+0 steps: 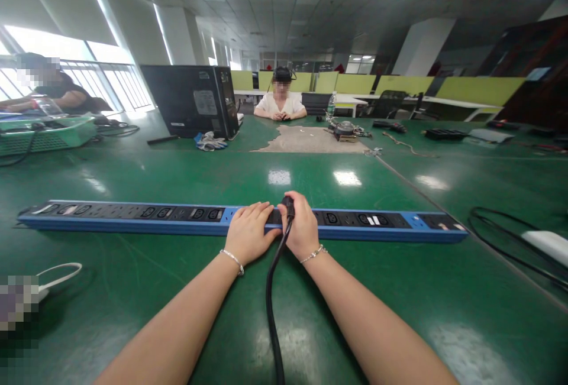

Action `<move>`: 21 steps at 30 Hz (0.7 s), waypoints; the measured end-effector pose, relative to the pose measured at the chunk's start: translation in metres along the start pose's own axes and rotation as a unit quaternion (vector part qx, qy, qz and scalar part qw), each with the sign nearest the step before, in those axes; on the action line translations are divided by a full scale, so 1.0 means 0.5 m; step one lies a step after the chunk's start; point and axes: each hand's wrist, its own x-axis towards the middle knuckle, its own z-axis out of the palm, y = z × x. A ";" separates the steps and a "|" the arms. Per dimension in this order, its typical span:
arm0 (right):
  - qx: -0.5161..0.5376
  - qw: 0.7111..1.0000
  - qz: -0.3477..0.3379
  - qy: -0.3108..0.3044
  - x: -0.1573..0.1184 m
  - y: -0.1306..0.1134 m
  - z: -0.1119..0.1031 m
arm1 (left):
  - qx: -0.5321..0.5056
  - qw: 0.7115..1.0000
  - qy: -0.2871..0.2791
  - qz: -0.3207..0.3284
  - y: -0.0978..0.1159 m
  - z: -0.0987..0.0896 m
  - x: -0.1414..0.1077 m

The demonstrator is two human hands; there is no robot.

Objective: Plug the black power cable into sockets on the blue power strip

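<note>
A long blue power strip [168, 230] with black sockets lies across the green table. My left hand [251, 230] rests over the middle of the strip, its fingers reaching across the top and its thumb along the near side. Just to its right, my right hand [302, 225] is closed around a black plug [289, 205] at the strip's top face. Whether the plug sits in a socket is hidden by the fingers. From the plug a thick black cable [271, 308] runs down toward me between my forearms.
Black cables and a white object [548, 246] lie at right. Farther back are a black computer case [190, 101], gloves [210, 141], a green basket [66, 133] and a bottle [331, 106]. One person sits opposite, another at far left.
</note>
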 end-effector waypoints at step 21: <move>-0.021 0.984 0.163 -0.061 -0.033 0.245 -0.220 | 0.004 1.000 -0.014 0.000 -0.007 0.003 0.000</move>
